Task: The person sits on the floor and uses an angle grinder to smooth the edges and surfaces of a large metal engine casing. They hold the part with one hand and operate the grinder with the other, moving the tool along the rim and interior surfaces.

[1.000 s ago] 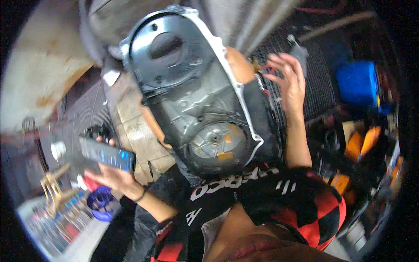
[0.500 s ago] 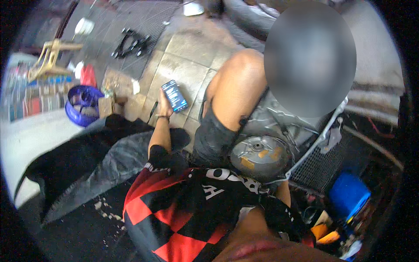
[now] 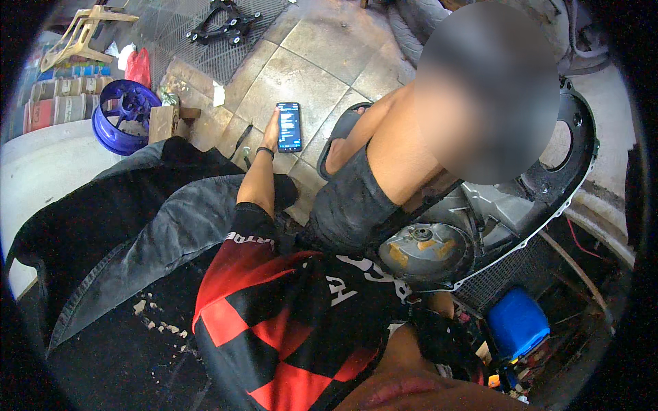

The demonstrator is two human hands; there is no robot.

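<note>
My left hand (image 3: 269,131) is closed around the edge of a black phone (image 3: 290,128) with a lit dark screen, held above the tiled floor beside my bent knee. A bracelet circles that wrist. To the right, a large metal engine cover (image 3: 428,250) with a round section and yellowish patches rests against my leg. Of my right arm (image 3: 441,303) only a short piece shows below the cover's lower edge; the hand itself is hidden. A blurred round patch hides part of my knee and the cover.
A purple wheel rim (image 3: 99,127) and a wooden block (image 3: 162,123) stand at left. A black metal bracket (image 3: 223,27) lies on a mat at the back. Dark trousers (image 3: 178,212) lie left of my arm. A blue container (image 3: 517,323) sits among clutter at lower right.
The phone has turned from tilted to nearly upright in view. My view has shifted, so surroundings at left sit higher, and more of the metal cover and my sandalled foot shows.
</note>
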